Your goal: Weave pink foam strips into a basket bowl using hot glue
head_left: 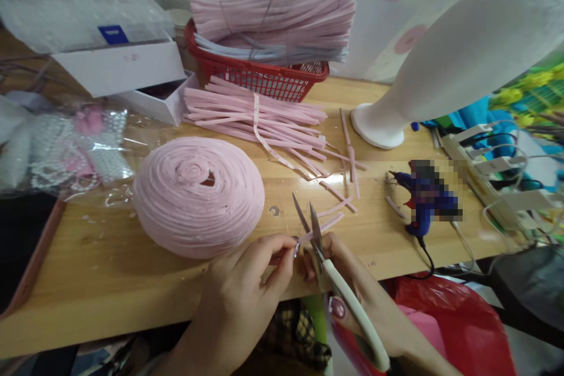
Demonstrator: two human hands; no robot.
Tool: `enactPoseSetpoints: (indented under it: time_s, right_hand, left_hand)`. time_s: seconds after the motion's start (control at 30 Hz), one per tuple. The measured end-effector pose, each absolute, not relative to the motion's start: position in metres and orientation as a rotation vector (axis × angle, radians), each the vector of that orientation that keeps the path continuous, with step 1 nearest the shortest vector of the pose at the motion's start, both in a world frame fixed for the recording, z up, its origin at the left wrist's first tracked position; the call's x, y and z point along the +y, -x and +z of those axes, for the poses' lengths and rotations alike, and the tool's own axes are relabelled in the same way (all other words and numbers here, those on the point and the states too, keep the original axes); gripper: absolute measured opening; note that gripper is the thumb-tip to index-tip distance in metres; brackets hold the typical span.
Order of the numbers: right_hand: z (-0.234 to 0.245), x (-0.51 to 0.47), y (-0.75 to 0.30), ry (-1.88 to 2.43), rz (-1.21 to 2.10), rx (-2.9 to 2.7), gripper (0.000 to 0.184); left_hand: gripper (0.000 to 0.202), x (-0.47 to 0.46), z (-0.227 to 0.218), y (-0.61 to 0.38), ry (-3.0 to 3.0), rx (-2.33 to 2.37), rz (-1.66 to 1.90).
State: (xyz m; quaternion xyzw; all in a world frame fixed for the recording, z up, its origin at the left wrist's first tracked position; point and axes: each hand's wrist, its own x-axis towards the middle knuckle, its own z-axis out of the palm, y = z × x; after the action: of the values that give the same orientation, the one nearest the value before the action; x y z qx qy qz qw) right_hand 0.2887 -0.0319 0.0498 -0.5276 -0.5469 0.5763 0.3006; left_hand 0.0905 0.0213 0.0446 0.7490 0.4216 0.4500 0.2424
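Two hands meet at the bench's (110, 282) near edge. Your left hand (247, 294) pinches one end of a short pink strip (324, 227), whose long axis runs up and right, away from you. Your right hand (352, 294) is clamped on the scissors (326, 258), blades slightly apart and pointing far-left. Left lies a pink coiled dome (198, 194); beyond are loose pink strips (255, 117); right, a blue glue gun (423, 200).

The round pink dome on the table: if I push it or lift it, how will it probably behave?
The pink dome looks built from coiled fuzzy strips, so it is probably light and soft and may dent under pressure. Its flat base on the table suggests sliding rather than rolling. The small gap near its center hints it is hollow.
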Motion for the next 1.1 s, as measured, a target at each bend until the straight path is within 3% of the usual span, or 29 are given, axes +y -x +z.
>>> enactPoseSetpoints:
  time_s: [0.47, 0.73, 0.87, 0.97, 1.1]
  right_hand:
    - [0.058, -0.033, -0.286, 1.417, 1.436, -1.512, 0.053]
    - [0.045, -0.039, -0.287, 1.459, 1.564, -1.247, 0.038]
    - [0.047, -0.035, -0.287, 1.546, 1.689, -1.079, 0.047]
    - [0.05, -0.023, -0.291, 1.746, 1.374, -1.354, 0.045]
    - [0.048, -0.003, -0.303, 1.929, 0.669, -1.86, 0.024]
  left_hand:
    - [0.009, 0.02, 0.043, -0.089, -2.117, 1.113, 1.224]
    - [0.011, 0.018, 0.035, -0.087, -2.103, 1.131, 1.233]
    - [0.011, 0.019, 0.033, -0.086, -2.083, 1.152, 1.26]
    - [0.01, 0.02, 0.035, -0.082, -2.024, 1.182, 1.309]
    - [0.01, 0.019, 0.04, -0.069, -1.926, 1.251, 1.384]
